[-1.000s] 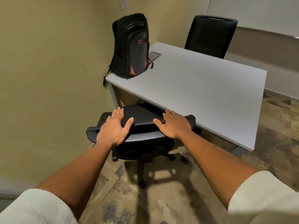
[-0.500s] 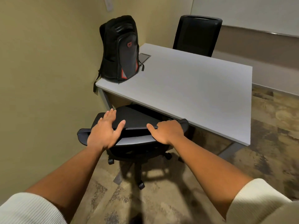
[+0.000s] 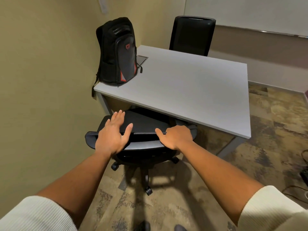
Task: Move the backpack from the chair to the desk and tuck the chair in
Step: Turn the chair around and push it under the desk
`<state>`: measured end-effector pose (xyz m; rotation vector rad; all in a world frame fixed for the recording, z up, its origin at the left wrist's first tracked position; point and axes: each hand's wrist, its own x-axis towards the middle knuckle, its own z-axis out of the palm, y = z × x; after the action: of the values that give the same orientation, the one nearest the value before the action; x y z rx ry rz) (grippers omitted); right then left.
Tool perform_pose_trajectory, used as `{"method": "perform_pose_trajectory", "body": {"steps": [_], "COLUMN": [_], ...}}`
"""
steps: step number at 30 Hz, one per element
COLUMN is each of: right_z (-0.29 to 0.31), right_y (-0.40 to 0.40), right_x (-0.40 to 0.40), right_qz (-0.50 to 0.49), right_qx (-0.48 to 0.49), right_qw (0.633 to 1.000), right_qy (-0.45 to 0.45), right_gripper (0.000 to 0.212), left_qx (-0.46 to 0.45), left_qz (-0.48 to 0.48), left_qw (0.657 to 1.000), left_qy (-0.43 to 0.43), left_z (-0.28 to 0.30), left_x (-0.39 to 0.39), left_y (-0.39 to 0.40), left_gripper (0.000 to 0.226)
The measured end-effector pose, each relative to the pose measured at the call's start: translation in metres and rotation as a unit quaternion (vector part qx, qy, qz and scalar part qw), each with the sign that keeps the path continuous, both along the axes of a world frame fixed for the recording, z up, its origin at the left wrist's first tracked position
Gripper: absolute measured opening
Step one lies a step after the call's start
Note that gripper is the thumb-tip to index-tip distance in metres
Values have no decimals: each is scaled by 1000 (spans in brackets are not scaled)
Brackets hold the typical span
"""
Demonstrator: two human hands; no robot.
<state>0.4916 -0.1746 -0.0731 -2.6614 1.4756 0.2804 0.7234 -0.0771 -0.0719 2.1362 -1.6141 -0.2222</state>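
Note:
The black backpack (image 3: 117, 52) with red trim stands upright on the near left corner of the grey desk (image 3: 191, 90), against the wall. The black office chair (image 3: 143, 129) is rolled partly under the desk's near edge, and its seat is mostly hidden by the desktop. My left hand (image 3: 113, 135) lies flat on the top of the chair's backrest, with fingers straight and apart. My right hand (image 3: 176, 136) grips the same top edge further right, with its fingers curled over the far side.
A second black chair (image 3: 191, 35) stands at the far side of the desk. The yellow wall (image 3: 41, 80) runs close along the left. A flat grey cable hatch (image 3: 141, 59) sits in the desktop beside the backpack. Dark cables (image 3: 300, 180) lie on the patterned carpet at the right.
The chair has rolled a little further under the desk with both hands on its backrest. My right hand's fingers went from flat to curled over the top edge.

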Motion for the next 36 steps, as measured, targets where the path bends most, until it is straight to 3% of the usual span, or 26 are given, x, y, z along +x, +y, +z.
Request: {"method": "perform_pose_trajectory", "body": {"steps": [12,25,36], "right_z": [-5,-1,-7], "right_y": [9,-13,-46], "right_x": [-28,-25,-10], "right_qz": [-110,-154,-193], "right_qx": [16,45,41], "right_qw": [991,985,978], "right_qy": [-76,-69,-64], "right_gripper": [94,96,99], "left_qx": [26,84,49], "left_qz": [-70,-102,-143], "left_qw": [997,991,988], "left_qy": [10,3,-17], "left_z": [-3,-2,-2], "left_x": [-9,1,20], "left_y": [-24,-76,-125], "left_gripper": [76,81,79]}}
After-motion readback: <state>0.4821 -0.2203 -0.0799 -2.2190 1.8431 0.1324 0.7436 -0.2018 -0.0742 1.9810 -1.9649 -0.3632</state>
